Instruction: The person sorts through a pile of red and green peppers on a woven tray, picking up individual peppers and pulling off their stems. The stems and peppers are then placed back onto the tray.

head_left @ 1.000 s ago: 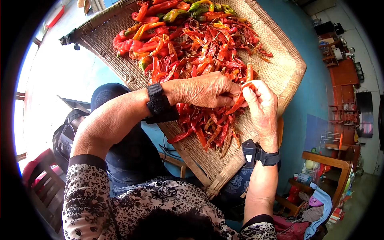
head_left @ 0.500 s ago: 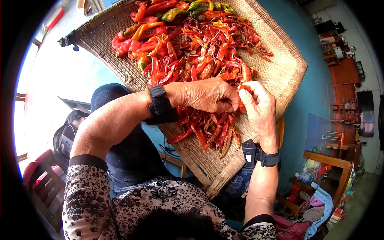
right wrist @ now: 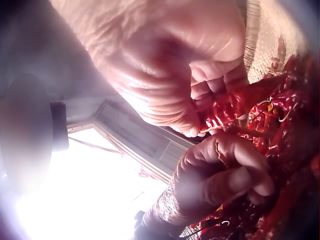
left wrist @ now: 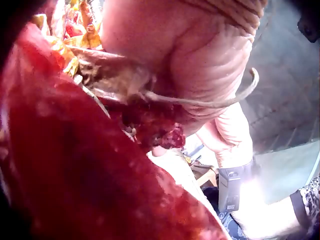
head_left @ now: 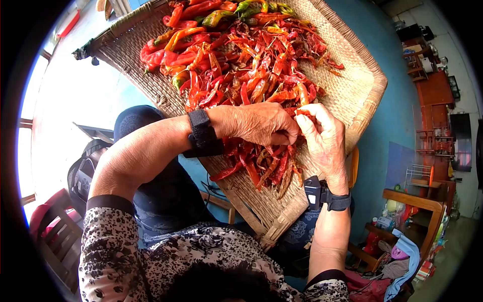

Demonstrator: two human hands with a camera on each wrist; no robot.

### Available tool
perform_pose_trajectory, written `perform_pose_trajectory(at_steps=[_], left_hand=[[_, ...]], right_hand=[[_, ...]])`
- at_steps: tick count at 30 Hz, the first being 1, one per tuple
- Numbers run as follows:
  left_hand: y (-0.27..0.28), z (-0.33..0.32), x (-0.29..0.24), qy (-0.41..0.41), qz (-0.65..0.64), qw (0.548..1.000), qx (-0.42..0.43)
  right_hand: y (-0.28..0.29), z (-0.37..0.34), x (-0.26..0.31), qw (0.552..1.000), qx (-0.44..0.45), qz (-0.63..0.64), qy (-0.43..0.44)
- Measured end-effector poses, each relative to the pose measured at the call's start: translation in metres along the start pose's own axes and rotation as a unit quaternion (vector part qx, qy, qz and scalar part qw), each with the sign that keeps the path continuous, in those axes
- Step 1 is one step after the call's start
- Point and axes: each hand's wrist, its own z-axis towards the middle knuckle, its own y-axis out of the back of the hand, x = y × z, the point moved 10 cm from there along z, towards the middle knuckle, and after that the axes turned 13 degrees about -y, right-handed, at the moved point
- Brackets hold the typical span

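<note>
One wrinkled red pepper point(right wrist: 227, 107) is in your right hand point(head_left: 326, 135), pinched between thumb and fingers above the right part of a woven tray point(head_left: 354, 108). Your left hand point(head_left: 261, 122) is just beside it, over the middle of the tray, with its fingers curled in; you can't tell from these views whether they grip anything. The two hands nearly meet at the pepper.

Below and around your hands, a heap of dried peppers point(head_left: 274, 173), mostly red with some orange and brown, spreads over the middle of the tray. Toward the tray's far side lie plumper red peppers point(head_left: 173, 56), with a few green peppers point(head_left: 219, 18) among them.

You wear a black strap on each wrist and a shirt with dark-patterned sleeves point(head_left: 108, 244). Your knee point(head_left: 138, 121), in dark cloth, is just left of the tray. Farther left stands a slatted chair point(head_left: 58, 246). To the tray's right is blue floor point(head_left: 375, 156), and beyond it a wooden frame point(head_left: 410, 200) near a pale blue cloth point(head_left: 406, 251).
</note>
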Motion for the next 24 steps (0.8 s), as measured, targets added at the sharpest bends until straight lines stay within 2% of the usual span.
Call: perform_pose_trajectory(at_steps=[12, 18, 22, 24], left_hand=[[0.001, 0.001, -0.004, -0.023, 0.037, 0.999, 0.002], [-0.002, 0.001, -0.001, -0.009, 0.048, 0.999, 0.015], [-0.005, -0.001, 0.0, 0.004, 0.102, 0.994, 0.044], [-0.007, -0.002, 0.002, 0.011, 0.129, 0.99, 0.062]], right_hand=[[-0.001, 0.0, 0.003, 1.0, 0.001, -0.007, 0.017], [-0.003, 0.0, 0.008, 1.0, 0.011, -0.007, 0.011], [-0.009, -0.001, 0.006, 0.999, 0.021, -0.029, 0.004], [-0.014, -0.002, 0.009, 0.998, 0.024, -0.044, 0.042]])
